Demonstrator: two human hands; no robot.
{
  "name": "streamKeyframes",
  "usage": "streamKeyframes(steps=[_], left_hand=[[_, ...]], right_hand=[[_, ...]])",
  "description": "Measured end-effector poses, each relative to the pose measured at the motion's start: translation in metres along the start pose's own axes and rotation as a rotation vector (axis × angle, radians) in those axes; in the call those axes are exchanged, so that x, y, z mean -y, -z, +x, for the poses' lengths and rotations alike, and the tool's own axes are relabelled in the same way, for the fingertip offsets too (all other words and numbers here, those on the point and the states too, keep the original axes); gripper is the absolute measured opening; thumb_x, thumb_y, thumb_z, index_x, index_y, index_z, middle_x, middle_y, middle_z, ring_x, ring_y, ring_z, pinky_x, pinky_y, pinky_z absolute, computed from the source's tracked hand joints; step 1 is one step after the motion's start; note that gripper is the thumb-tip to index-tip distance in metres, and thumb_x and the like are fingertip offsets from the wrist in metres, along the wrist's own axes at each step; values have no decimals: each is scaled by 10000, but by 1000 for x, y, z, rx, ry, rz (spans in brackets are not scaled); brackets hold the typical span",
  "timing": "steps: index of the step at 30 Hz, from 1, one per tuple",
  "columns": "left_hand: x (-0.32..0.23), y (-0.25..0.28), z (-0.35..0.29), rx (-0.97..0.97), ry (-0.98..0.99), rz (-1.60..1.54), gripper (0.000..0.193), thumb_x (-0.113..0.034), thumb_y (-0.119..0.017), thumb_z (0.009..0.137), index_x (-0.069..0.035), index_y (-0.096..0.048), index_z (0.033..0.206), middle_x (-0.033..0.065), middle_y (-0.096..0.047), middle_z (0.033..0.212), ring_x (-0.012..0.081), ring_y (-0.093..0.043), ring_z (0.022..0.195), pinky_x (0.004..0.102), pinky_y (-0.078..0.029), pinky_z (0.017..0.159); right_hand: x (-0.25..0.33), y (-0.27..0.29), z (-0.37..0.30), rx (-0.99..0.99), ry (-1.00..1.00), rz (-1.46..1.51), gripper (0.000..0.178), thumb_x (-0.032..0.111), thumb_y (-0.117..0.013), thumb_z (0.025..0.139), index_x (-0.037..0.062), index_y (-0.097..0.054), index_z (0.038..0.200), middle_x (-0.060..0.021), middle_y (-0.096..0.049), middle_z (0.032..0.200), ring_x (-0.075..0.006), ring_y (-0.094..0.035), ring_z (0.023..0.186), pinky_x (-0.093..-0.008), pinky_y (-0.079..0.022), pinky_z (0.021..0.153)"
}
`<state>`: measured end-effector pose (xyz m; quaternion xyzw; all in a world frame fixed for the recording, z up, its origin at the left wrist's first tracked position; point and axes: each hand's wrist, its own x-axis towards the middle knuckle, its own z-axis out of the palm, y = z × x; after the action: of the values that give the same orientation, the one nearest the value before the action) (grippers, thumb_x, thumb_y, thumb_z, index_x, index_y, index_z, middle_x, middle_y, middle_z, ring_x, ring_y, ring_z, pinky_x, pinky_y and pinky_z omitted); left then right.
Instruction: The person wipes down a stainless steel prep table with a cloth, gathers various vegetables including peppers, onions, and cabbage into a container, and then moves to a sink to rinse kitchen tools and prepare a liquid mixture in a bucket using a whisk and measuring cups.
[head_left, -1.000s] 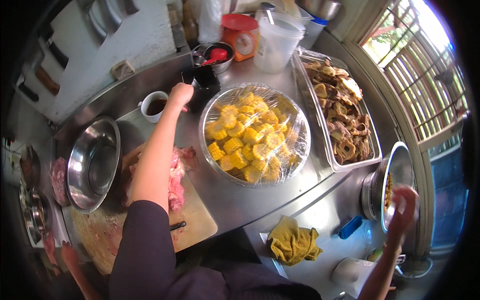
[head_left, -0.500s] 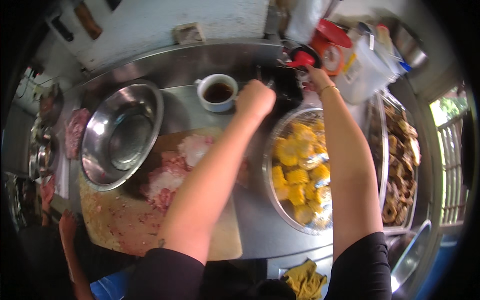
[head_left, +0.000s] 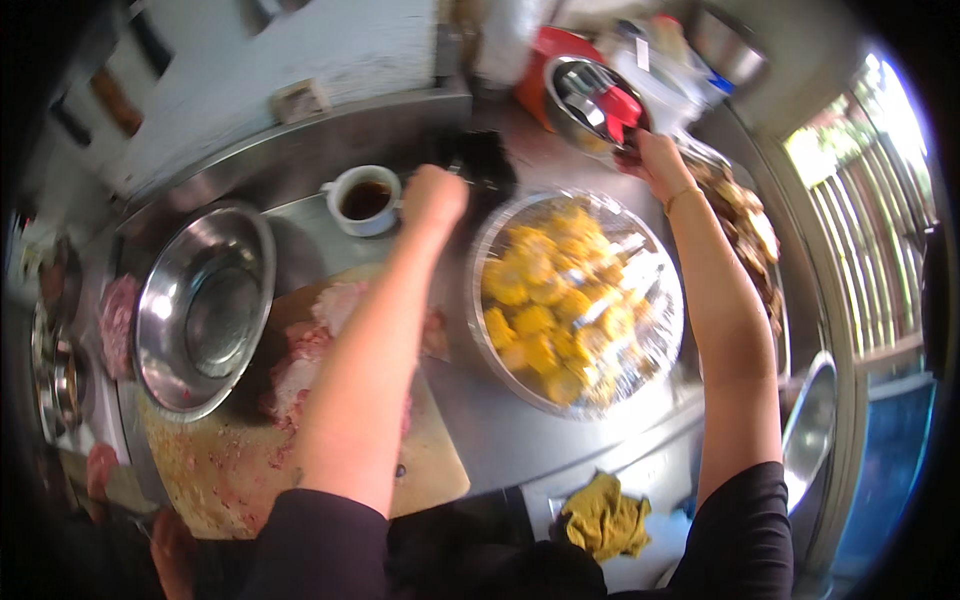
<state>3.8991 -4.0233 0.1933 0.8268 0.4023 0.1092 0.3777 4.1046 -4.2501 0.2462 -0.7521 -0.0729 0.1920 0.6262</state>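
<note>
My right hand (head_left: 658, 165) is closed at the near rim of a small metal bowl (head_left: 570, 112), which is held tilted. A red utensil (head_left: 620, 108) rests inside the bowl, close to my fingers. My left hand (head_left: 435, 203) is curled into a fist between a white cup of dark liquid (head_left: 366, 200) and a black container (head_left: 487, 162). A bit of metal shows by its knuckles, but what it grips is hidden. Between my forearms sits a large round bowl of yellow corn pieces (head_left: 540, 300), partly covered with clear plastic wrap.
Raw meat (head_left: 295, 375) lies on a stained cutting board (head_left: 215, 480), beside an oval steel basin (head_left: 225, 310). A tray of brown food pieces (head_left: 745, 225) stands at the right. A mustard-coloured cloth (head_left: 605, 515) lies near the front. Another person's hand (head_left: 172, 545) shows at lower left.
The view has swung to the right. My right hand has brought the metal bowl with the red utensil out from beside the orange scale. My left hand stays closed near the black container.
</note>
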Motion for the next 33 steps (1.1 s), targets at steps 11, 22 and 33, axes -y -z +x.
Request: streamKeyframes(steps=[11,22,33], left_hand=[[72,-1,105,263,-139,-254,268,-166,-478,832,63,-561,942,167,-533,968,342,-584,864,418,-578,582],[-2,80,110,139,-360,-351,376,-198,-452,820,20,-526,1117,172,-538,1097,308,-567,925,439,-542,709],[-20,14,-303,792,-593,-275,350,-253,-391,909,-23,-531,1133,90,-605,1000,197,-614,856,351,-531,714]], right_hand=[[-23,132,-400,-333,17,-165,148,106,-480,824,-39,-510,829,-128,-589,733,-194,-625,599,-322,-479,558],[-196,94,-727,-953,-406,-56,187,132,-542,817,-13,-472,913,-148,-500,723,-199,-478,616,-332,-419,594],[-289,117,-814,-1136,-517,-212,217,178,-556,814,-5,-452,863,-166,-505,690,-283,-513,614,-370,-429,595]])
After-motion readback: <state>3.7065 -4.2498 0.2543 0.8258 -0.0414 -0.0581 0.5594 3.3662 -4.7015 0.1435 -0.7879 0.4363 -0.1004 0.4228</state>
